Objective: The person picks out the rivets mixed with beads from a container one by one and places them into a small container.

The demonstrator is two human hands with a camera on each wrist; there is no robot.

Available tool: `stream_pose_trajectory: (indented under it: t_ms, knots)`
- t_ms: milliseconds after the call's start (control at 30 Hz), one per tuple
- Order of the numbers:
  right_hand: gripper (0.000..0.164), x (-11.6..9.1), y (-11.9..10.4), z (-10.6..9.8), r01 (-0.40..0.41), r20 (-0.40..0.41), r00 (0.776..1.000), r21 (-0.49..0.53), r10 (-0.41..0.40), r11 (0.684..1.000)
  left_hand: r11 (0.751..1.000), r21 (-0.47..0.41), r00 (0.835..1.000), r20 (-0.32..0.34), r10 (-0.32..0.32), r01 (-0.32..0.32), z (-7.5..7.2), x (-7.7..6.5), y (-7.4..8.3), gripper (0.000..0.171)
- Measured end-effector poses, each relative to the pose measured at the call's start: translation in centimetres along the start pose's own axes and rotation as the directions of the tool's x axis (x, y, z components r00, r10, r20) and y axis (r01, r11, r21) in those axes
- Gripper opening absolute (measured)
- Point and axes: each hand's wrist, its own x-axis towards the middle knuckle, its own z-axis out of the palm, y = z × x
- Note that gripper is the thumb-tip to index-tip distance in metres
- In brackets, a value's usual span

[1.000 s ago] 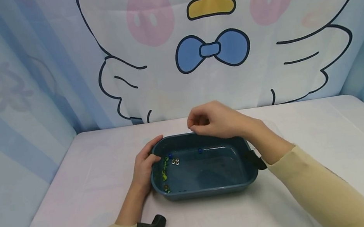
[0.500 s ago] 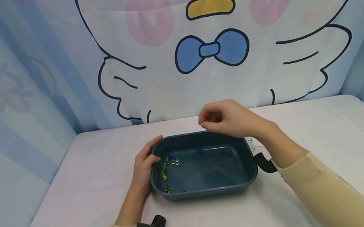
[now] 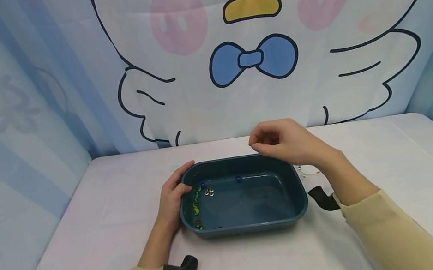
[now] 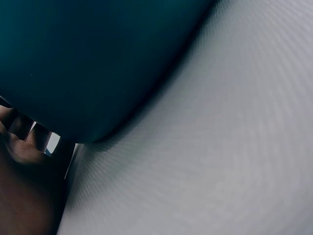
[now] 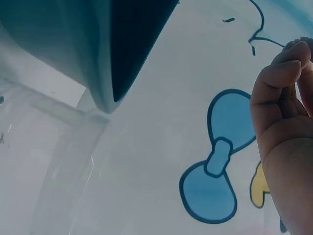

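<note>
A dark blue-green tub stands on the table. My left hand grips its left end, with the thumb over the rim and the fingers along the outside; the left wrist view shows the tub wall beside part of that hand. Inside lie green marbles along the left side, clear-gold ones and a blue marble. Above the tub's back right corner hovers my right hand, fingers curled and thumb tip against the index finger. Nothing shows between those fingertips in the right wrist view.
Right of the tub, partly behind my right forearm, is a clear see-through container with small bits in it; its edge also shows in the right wrist view. A white cloth covers the table. A printed curtain hangs behind.
My right hand has moved steadily to the right above the tub's back rim, fingers still curled, uncovering part of the clear container. The left hand, tub and marbles look unchanged.
</note>
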Motion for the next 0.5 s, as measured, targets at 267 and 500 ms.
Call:
stream_pose_trajectory:
  t_ms: [267,500]
  knots:
    - [0.008,-1.2,0.5,-0.7,-0.022,-0.062,0.998,0.004,0.022,1.0,1.0,-0.006,1.0,0.017,0.006,-0.006,-0.1,-0.1,-0.1,0.06]
    - [0.01,-2.1,0.9,-1.4,-0.069,-0.095,0.993,-0.013,0.067,0.998,0.999,0.007,0.999,0.038,0.038,-0.038,-0.2,-0.1,-0.1,0.057]
